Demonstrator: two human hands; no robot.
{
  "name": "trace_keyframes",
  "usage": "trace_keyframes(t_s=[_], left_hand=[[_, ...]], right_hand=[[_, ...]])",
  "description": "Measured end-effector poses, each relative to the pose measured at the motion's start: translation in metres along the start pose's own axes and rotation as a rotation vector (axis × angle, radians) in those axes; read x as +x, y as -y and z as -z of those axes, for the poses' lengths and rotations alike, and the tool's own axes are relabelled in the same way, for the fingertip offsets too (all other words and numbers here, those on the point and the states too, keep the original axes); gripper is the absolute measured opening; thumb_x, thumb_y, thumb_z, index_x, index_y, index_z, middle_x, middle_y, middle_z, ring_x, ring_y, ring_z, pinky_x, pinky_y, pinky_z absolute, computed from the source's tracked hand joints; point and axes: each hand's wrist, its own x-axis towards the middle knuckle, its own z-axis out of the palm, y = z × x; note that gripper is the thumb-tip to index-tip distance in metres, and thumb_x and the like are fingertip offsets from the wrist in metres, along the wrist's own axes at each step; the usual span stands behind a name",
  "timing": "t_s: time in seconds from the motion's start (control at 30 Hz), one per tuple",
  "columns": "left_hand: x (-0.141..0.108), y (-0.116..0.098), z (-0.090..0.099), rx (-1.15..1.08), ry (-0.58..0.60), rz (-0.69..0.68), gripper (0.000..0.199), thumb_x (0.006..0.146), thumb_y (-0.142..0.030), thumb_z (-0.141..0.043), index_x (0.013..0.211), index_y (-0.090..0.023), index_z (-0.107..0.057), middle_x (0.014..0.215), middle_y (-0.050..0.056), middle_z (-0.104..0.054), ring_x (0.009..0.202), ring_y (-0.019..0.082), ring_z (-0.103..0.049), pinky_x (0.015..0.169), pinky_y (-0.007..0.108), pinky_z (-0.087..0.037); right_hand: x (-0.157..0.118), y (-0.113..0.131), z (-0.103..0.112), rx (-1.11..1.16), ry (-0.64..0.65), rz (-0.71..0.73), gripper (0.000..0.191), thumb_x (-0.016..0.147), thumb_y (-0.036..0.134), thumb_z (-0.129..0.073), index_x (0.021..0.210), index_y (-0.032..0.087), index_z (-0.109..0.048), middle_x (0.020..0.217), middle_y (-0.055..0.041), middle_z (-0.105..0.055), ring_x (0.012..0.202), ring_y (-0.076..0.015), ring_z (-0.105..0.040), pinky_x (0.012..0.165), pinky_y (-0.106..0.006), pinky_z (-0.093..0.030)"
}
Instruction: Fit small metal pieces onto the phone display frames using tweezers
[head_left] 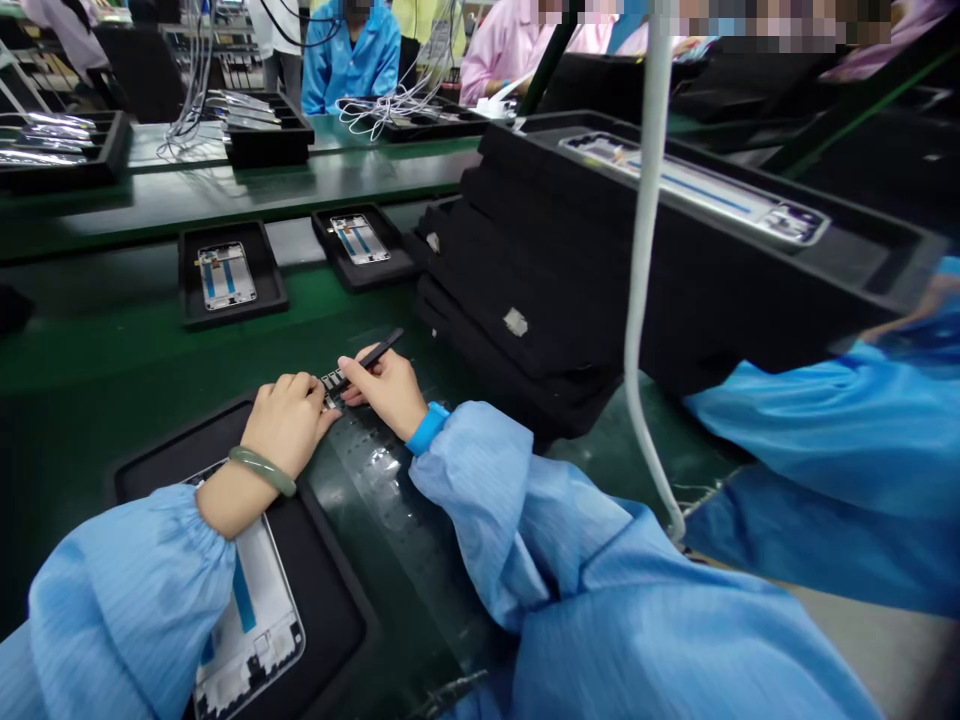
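Observation:
My right hand (pixel 388 388) grips black tweezers (pixel 382 348), their rear end pointing up and to the right. Close against it, the fingers of my left hand (pixel 283 420) are bent and pressed together on a strip of small silvery-white parts (pixel 332 381). The tweezer tips are hidden among the fingers at that strip. Below my left forearm lies a phone frame (pixel 274 590) with a blue stripe, inside a black tray (pixel 337 600). My left sleeve covers part of the frame.
Two black trays with phone frames (pixel 227 278) (pixel 361 240) stand farther back on the green bench. To the right rises a stack of black trays (pixel 540 260), another phone frame (pixel 697 190) on top. A white cable (pixel 641 300) hangs in front. A co-worker's blue sleeve (pixel 840 410) is at right.

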Motion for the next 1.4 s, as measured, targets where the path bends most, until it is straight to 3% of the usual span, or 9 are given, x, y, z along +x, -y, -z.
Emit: trace_keyframes(t_s=[0.13,0.37,0.53,1.27,1.4], left_hand=[[-0.003,-0.003,0.003,0.005,0.010,-0.038,0.032,0.084,-0.039,-0.050,0.105,-0.016,-0.060,0.107,0.009,-0.058,0.100,0.027,-0.050,0.076,0.040,-0.038],[-0.005,-0.008,0.003,-0.022,-0.017,-0.070,0.025,0.087,-0.026,-0.042,0.095,-0.017,-0.064,0.102,0.008,-0.061,0.095,0.024,-0.054,0.075,0.038,-0.038],[-0.005,-0.005,0.004,-0.049,-0.042,-0.066,0.030,0.087,-0.026,-0.036,0.090,-0.018,-0.065,0.092,0.007,-0.063,0.090,0.023,-0.056,0.075,0.039,-0.039],[-0.005,-0.008,0.003,-0.034,-0.095,0.038,0.024,0.086,-0.026,-0.038,0.076,-0.018,-0.058,0.081,0.009,-0.058,0.085,0.026,-0.055,0.071,0.039,-0.040],[-0.006,-0.008,0.003,-0.079,-0.126,0.081,0.019,0.084,-0.028,-0.042,0.084,-0.019,-0.059,0.087,0.008,-0.058,0.090,0.026,-0.054,0.076,0.040,-0.040]], right_hand=[[0.000,0.000,0.000,-0.004,-0.001,0.004,0.028,0.072,0.042,-0.063,0.078,0.018,-0.050,0.058,0.0029,-0.059,0.052,-0.0149,-0.065,0.045,-0.025,-0.056],[-0.003,0.004,0.002,0.078,-0.005,-0.021,0.030,0.070,0.041,-0.064,0.076,0.017,-0.049,0.054,0.0047,-0.056,0.046,-0.0131,-0.063,0.042,-0.022,-0.054],[-0.009,0.009,0.004,0.111,0.001,0.029,0.031,0.070,0.042,-0.065,0.076,0.017,-0.048,0.053,0.0054,-0.056,0.045,-0.0122,-0.061,0.042,-0.022,-0.053],[-0.009,0.019,-0.004,0.138,0.031,-0.005,0.020,0.071,0.032,-0.063,0.079,0.017,-0.051,0.051,0.0066,-0.056,0.042,-0.0101,-0.059,0.039,-0.019,-0.051],[-0.008,0.022,-0.004,0.181,0.031,-0.037,0.015,0.071,0.023,-0.062,0.079,0.016,-0.050,0.051,0.0067,-0.056,0.040,-0.0087,-0.058,0.038,-0.017,-0.050]])
